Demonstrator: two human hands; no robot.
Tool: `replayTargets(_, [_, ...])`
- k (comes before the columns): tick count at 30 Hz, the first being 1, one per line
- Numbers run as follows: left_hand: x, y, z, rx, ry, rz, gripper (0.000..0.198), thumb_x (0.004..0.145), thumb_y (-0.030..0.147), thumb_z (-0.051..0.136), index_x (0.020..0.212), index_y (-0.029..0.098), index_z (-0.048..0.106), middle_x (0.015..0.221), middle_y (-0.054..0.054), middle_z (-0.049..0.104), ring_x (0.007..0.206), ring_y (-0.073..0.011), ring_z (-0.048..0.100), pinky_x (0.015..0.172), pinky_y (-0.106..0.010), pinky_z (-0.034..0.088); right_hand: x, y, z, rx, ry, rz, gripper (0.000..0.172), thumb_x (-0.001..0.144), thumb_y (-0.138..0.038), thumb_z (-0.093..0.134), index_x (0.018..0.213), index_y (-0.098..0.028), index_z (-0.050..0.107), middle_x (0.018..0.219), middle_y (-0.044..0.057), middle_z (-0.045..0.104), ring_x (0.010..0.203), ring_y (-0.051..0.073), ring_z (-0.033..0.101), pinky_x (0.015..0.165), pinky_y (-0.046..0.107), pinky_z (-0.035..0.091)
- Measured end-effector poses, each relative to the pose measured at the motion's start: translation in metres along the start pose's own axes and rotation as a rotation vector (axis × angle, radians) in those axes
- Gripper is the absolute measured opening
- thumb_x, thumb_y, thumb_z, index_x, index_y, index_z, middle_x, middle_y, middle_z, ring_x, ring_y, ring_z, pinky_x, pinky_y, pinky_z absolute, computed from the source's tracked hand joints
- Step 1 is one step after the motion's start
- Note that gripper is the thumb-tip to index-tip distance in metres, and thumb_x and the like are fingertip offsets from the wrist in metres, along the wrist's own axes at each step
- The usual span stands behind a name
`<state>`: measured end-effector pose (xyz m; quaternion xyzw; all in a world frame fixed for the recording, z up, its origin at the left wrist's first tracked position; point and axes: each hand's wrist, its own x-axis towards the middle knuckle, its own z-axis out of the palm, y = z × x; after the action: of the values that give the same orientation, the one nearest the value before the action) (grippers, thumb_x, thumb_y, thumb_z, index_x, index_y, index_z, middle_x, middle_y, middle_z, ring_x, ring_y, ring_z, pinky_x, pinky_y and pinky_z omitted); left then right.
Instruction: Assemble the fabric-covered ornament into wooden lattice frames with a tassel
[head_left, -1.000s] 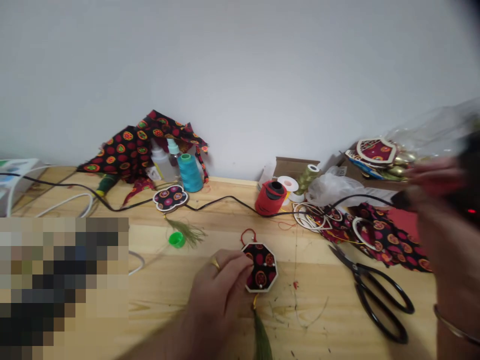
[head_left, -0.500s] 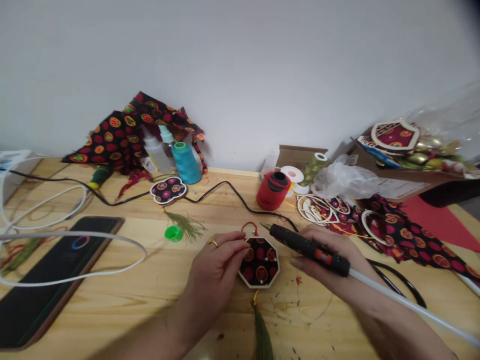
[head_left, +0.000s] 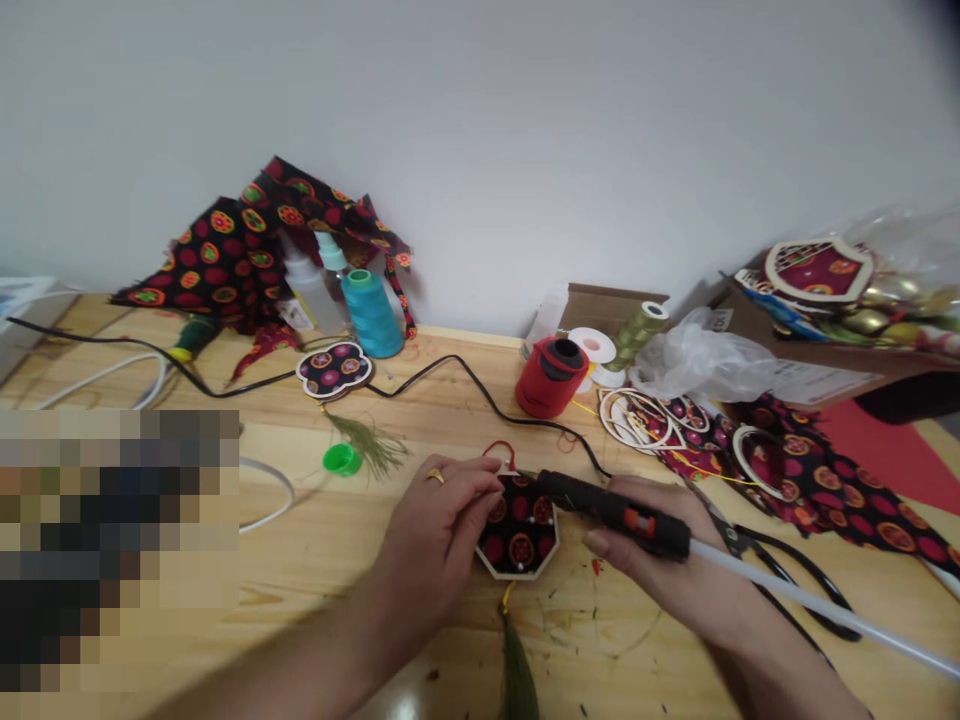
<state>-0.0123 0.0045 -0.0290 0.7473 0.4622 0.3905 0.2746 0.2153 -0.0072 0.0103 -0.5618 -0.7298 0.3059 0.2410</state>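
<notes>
An octagonal ornament (head_left: pixel 520 530) covered in black cloth with red circles lies on the wooden table (head_left: pixel 322 540). A red loop sticks out at its top and a green tassel (head_left: pixel 517 672) hangs below it. My left hand (head_left: pixel 442 530), with a gold ring, pinches the ornament's left edge. My right hand (head_left: pixel 660 560) grips a black glue gun (head_left: pixel 615 505) with a white glue stick (head_left: pixel 810 605) trailing right. The gun's nozzle touches the ornament's upper edge.
Black scissors (head_left: pixel 787 580) lie right of my right hand. Behind are a red spool (head_left: pixel 551 377), a teal thread cone (head_left: pixel 371 312), bottles, a flower-shaped ornament (head_left: pixel 334 369), patterned cloth (head_left: pixel 247 250), wooden rings (head_left: pixel 637 418), a black cable and a green cap (head_left: pixel 341 459).
My right hand came in from the right with the glue gun and brought its nozzle down to the ornament's top edge. My left hand stayed on the ornament.
</notes>
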Motion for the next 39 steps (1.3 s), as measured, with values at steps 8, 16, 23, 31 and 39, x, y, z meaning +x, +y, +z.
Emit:
replayTargets(8, [0.003,-0.004,0.002,-0.091,0.082,-0.14,0.015,0.086,0.015,0.056,0.088,0.022,0.07,0.089,-0.001,0.071,0.084,-0.0143,0.065,0.077,-0.026,0.052,0.001,0.001,0.004,-0.044,0.015,-0.022,0.037,0.081,-0.047,0.062,0.059,-0.018,0.055,0.054,-0.002,0.052,0.051,0.013,0.048,0.048,0.025,0.035])
replayTargets(16, [0.004,-0.005,0.003,-0.18,0.09,-0.198,0.016,0.083,0.017,0.06,0.087,0.024,0.074,0.088,0.0,0.07,0.085,-0.0131,0.065,0.077,-0.022,0.051,0.0,0.003,0.005,-0.057,-0.005,0.013,0.039,0.081,-0.051,0.061,0.061,-0.017,0.056,0.056,-0.001,0.052,0.051,0.013,0.048,0.049,0.025,0.034])
replayTargets(23, [0.007,0.004,-0.001,-0.222,0.099,-0.286,0.014,0.079,0.02,0.062,0.082,0.027,0.074,0.085,0.002,0.072,0.084,-0.014,0.066,0.077,-0.023,0.051,0.0,0.007,0.008,-0.065,-0.003,0.092,0.041,0.078,-0.054,0.062,0.061,-0.018,0.058,0.056,-0.001,0.052,0.05,0.012,0.046,0.047,0.025,0.033])
replayTargets(31, [0.02,0.028,-0.008,-0.051,-0.03,-0.36,0.019,0.086,0.027,0.049,0.089,0.022,0.067,0.101,-0.006,0.069,0.095,-0.0226,0.06,0.086,-0.04,0.047,-0.001,0.008,0.009,-0.056,-0.001,0.113,0.039,0.077,-0.054,0.062,0.061,-0.019,0.057,0.057,-0.001,0.053,0.052,0.013,0.048,0.047,0.024,0.033])
replayTargets(39, [0.024,0.017,0.009,0.022,-0.108,-0.305,0.021,0.089,0.018,0.041,0.088,0.02,0.062,0.095,-0.008,0.062,0.098,-0.0235,0.053,0.09,-0.042,0.045,0.0,0.009,0.01,-0.096,0.016,0.106,0.042,0.076,-0.056,0.062,0.058,-0.019,0.054,0.055,-0.001,0.052,0.05,0.012,0.046,0.046,0.024,0.029])
